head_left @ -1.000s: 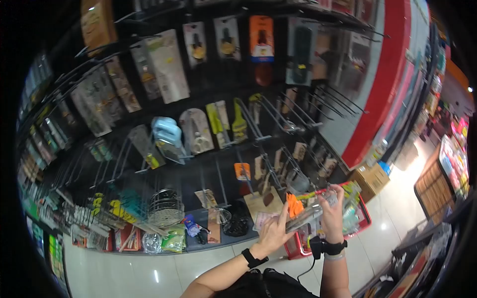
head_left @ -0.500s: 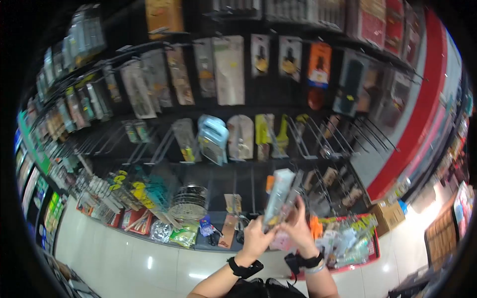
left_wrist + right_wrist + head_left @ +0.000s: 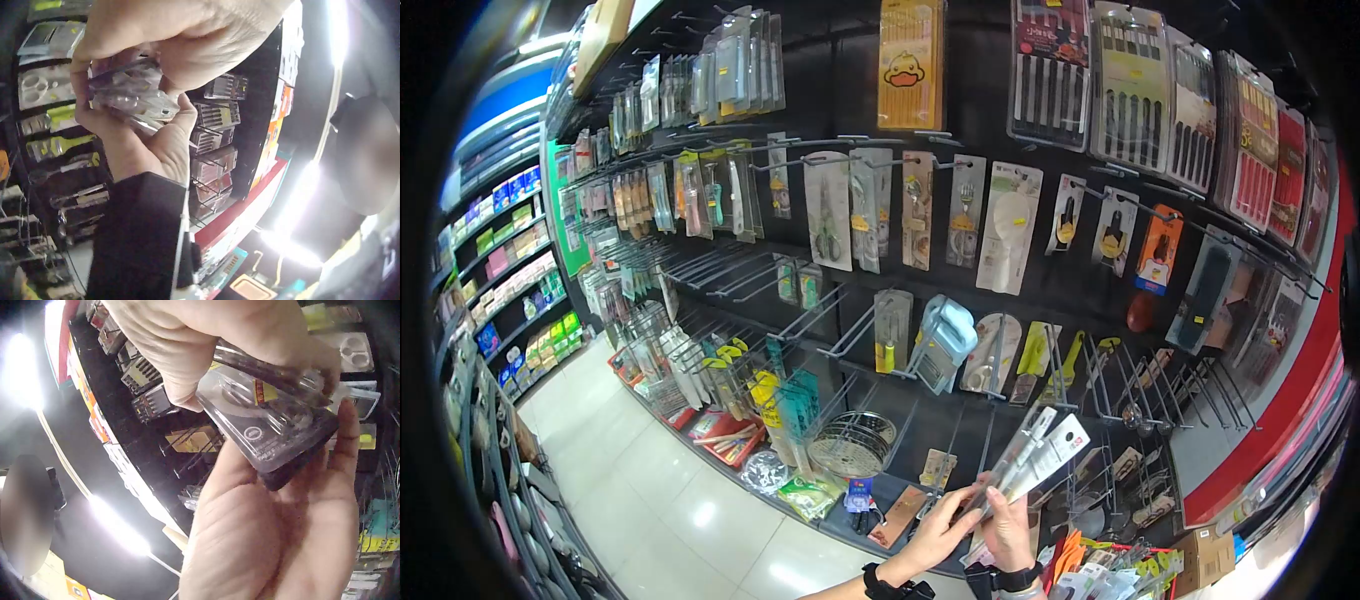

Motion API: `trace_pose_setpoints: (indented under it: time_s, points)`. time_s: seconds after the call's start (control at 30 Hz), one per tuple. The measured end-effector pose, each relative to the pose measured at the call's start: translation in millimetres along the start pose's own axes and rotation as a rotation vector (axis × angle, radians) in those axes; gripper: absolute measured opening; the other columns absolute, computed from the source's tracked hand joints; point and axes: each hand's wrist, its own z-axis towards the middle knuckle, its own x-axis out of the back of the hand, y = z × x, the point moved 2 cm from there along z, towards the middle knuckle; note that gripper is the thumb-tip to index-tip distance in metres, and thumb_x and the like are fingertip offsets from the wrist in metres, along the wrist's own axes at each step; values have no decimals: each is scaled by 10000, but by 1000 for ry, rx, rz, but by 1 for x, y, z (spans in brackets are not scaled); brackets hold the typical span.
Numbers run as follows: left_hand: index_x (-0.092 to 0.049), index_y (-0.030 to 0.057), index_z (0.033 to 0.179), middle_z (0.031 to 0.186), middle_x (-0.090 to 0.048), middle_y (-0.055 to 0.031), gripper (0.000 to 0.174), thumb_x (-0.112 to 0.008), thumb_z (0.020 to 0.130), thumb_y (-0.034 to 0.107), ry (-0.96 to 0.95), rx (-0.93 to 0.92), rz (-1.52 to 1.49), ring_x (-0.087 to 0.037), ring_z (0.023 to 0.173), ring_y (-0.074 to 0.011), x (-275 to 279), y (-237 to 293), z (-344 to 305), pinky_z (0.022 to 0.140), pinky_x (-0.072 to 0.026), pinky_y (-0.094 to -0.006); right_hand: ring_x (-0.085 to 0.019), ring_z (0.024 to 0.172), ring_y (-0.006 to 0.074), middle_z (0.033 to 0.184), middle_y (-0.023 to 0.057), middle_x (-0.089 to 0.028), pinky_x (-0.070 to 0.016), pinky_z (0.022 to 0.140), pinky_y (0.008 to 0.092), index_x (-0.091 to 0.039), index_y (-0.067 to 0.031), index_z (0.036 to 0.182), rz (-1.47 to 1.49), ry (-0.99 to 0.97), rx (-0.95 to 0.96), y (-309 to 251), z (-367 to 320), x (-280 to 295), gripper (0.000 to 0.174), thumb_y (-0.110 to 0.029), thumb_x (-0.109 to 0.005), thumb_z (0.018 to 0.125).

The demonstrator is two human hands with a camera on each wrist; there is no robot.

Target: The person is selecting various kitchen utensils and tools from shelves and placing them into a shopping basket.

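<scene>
Both hands hold a small stack of long clear blister packs (image 3: 1035, 450) with white header cards, raised before the display wall and leaning to the upper right. My left hand (image 3: 940, 535) grips their lower end from the left, its fingers bent around the edge. Beside it, my right hand (image 3: 1008, 530) holds the same end, thumb against the packs. The right wrist view gives a closer look at a clear pack (image 3: 250, 419) with shiny metal pieces and a yellow-and-red label inside. Fingers partly cover the packs.
Metal hooks with packaged kitchen tools cover the black wall. A basket (image 3: 1105, 565) full of packaged goods is at the lower right, near a cardboard box (image 3: 1205, 560). Round wire racks (image 3: 855, 442) and a green bag (image 3: 810, 495) lie on the bottom shelf.
My head view has swung left, bringing the left aisle into sight. Both hands have brought the packs from over the basket to before the hooks, and the packs now tilt up to the right.
</scene>
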Motion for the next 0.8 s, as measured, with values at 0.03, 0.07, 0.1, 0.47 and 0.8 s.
trace_pose_setpoints:
  time_s: [0.03,0.07,0.1,0.47,0.8]
  points:
    - [-531,6,1133,951,-595,-132,261,-531,916,151,69,47,-17,-558,839,-108,2,-2,0,711,-455,-270,-474,1072,174,1184,79,-464,-384,948,321,-273,-38,1366,15,-9,53,0,1,-7,667,-16,-638,809]
    - [-534,4,1112,892,-599,-119,244,-530,917,150,94,67,19,-553,774,-102,6,-2,1,659,-452,-266,-442,1110,164,1244,72,-415,-366,967,319,-209,-45,1408,16,-27,26,2,2,-9,728,7,-624,811]
    - [-537,2,1091,833,-603,-106,227,-530,918,148,118,86,55,-548,710,-95,10,-2,1,606,-449,-261,-452,1107,181,1240,81,-423,-361,975,341,-182,-70,1414,63,-11,20,5,4,-12,735,-30,-623,828]
    - [-488,-6,1037,993,-602,-116,228,-393,985,195,324,-62,-604,-647,824,-207,80,11,64,544,-520,-263,-554,903,216,1001,71,-510,-501,816,478,-252,-148,1372,101,204,71,-15,-10,4,616,-270,-596,876]
    - [-492,49,1024,846,-597,-69,220,-405,980,247,716,-316,-588,-635,650,-174,245,22,123,411,-455,-236,-512,1079,289,1230,147,-478,-450,915,449,-307,-83,1358,-98,274,32,-44,-29,26,462,-203,-475,944]
